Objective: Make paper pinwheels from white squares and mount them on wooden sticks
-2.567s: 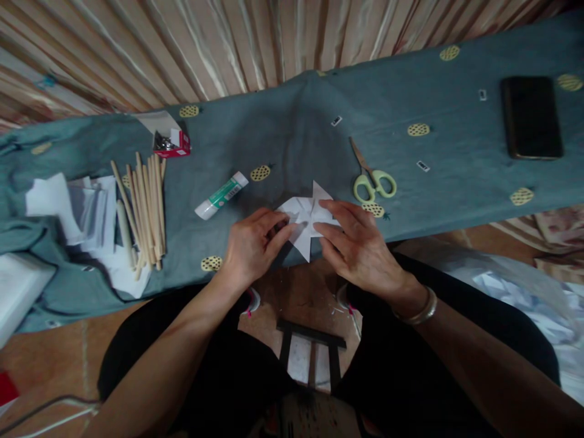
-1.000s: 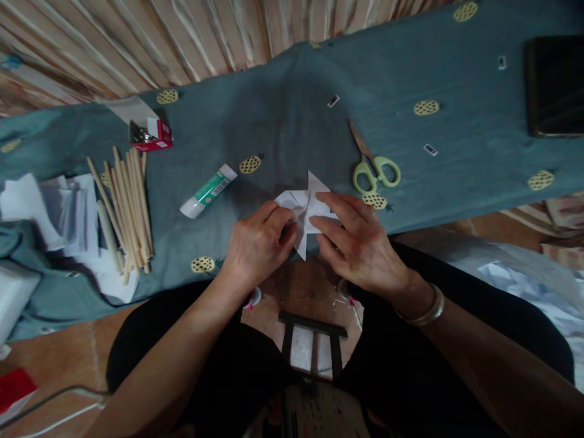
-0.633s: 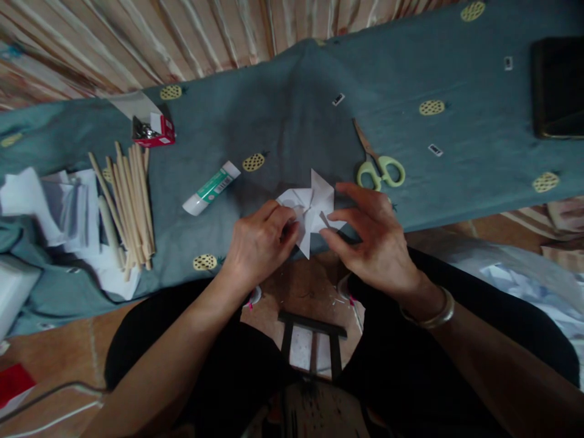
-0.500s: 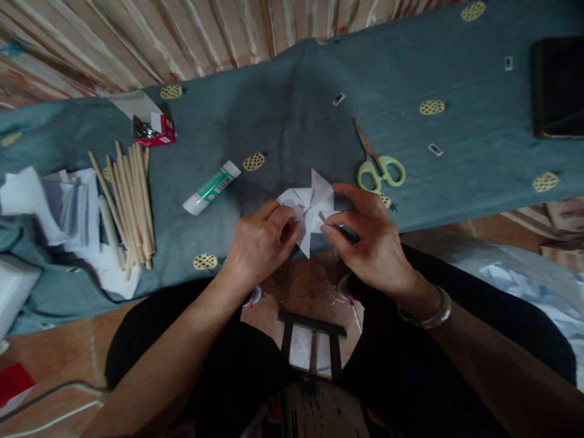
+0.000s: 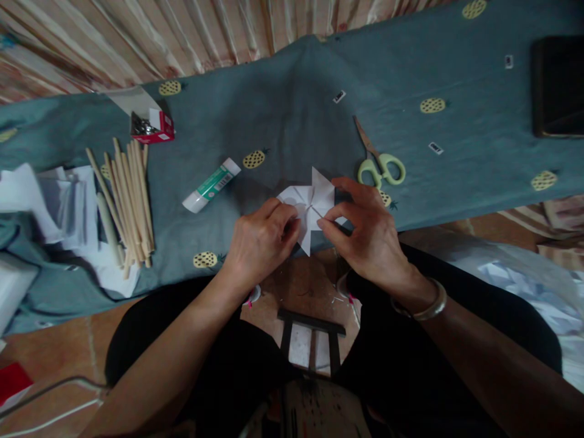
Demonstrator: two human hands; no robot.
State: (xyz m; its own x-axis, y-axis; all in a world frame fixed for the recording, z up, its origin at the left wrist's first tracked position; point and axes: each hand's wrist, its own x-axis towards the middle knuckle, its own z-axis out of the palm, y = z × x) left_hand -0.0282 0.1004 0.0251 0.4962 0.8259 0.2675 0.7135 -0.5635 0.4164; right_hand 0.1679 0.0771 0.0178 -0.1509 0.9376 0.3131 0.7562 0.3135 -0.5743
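A white folded paper pinwheel (image 5: 312, 201) lies at the near edge of the table under a grey-blue cloth (image 5: 292, 121). My left hand (image 5: 260, 243) has its fingers curled and pinches the pinwheel's left side near the centre. My right hand (image 5: 365, 231) pinches a flap at the pinwheel's right side, thumb and forefinger meeting by the centre. A metal bangle sits on my right wrist.
Green-handled scissors (image 5: 378, 164) lie just right of the paper. A glue stick (image 5: 210, 185) lies to the left, then a bundle of wooden sticks (image 5: 128, 201), white paper scraps (image 5: 55, 207) and a small red box of pins (image 5: 150, 126). A dark phone (image 5: 559, 85) rests far right.
My right hand lifted off the paper, then came back and pinched a flap toward the centre. My left hand stayed holding the pinwheel. The view shifted slightly.
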